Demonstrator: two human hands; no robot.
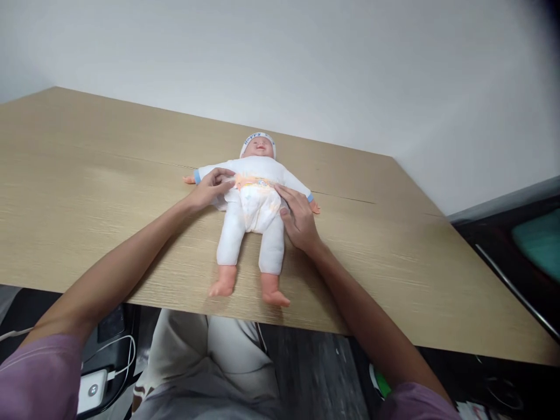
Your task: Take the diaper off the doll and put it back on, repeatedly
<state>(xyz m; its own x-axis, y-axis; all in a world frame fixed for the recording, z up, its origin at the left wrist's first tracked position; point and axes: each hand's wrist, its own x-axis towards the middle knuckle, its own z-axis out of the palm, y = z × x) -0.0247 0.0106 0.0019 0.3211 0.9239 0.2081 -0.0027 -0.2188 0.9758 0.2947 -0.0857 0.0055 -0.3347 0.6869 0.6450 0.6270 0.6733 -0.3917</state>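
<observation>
Head view shows a baby doll (254,204) lying face up on the wooden table (87,192), feet toward the near edge. The left hand (213,188) pinches the diaper (258,201) at the doll's waist on one side; the right hand (300,217) lies open and flat against the doll's other hip. The cloth body looks soft and light, the diaper thin and crinkly; the waistband tabs seem the best hold.

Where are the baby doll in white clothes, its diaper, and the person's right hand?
Baby doll in white clothes (258,169), head view, chest.
Diaper (259,205), head view, front panel.
Right hand (299,216), head view, back of hand.
</observation>
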